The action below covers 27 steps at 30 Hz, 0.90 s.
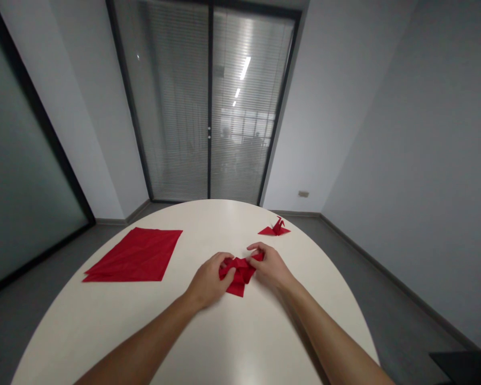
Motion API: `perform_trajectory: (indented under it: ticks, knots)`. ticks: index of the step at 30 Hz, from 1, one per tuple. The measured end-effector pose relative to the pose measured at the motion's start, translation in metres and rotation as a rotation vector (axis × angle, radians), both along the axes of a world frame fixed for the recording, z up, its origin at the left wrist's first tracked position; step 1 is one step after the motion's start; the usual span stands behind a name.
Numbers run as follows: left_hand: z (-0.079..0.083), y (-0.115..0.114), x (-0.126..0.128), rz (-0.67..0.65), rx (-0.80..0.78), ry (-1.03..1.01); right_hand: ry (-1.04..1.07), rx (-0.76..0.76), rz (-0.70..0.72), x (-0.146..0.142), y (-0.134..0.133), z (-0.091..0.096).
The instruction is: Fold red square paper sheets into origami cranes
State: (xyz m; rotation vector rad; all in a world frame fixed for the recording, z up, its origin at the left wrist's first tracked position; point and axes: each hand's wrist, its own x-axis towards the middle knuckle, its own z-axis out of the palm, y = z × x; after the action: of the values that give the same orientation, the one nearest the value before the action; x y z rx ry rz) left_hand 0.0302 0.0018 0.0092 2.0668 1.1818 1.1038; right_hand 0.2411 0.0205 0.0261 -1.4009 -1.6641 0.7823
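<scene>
Between my hands is a partly folded piece of red origami paper [240, 271], creased into several flaps, with one square corner pointing toward me. My left hand [211, 279] grips its left side, thumb on top and fingers behind. On the right side, my right hand [269, 263] pinches an upper flap between thumb and fingers, with the index finger raised. The paper is at or just above the tabletop; I cannot tell which. Beyond my right hand stands a finished red paper crane [278, 228] with its wings spread.
A stack of flat red paper sheets [138, 255] lies on the left of the round white table [232, 342]. Past the far edge are glass doors with blinds [208, 107] and grey walls. A dark object [463, 366] juts in at the bottom right.
</scene>
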Motion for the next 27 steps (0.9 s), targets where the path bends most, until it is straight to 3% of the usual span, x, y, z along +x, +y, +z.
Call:
perform_trajectory:
  ticks: [4,8,13,27]
  knots:
    - [0.003,0.008,-0.006,-0.016,-0.055,-0.046,-0.043,0.133,0.108,-0.003,-0.005,0.008]
    - [0.008,0.015,-0.017,-0.170,-0.061,-0.002,-0.044,0.152,0.181,-0.006,-0.012,0.013]
    - [0.017,0.014,-0.025,-0.247,-0.037,0.078,-0.020,0.167,0.269,-0.010,-0.018,0.016]
    - [0.009,0.017,-0.026,-0.208,0.099,0.254,-0.033,0.154,0.342,-0.017,-0.021,0.012]
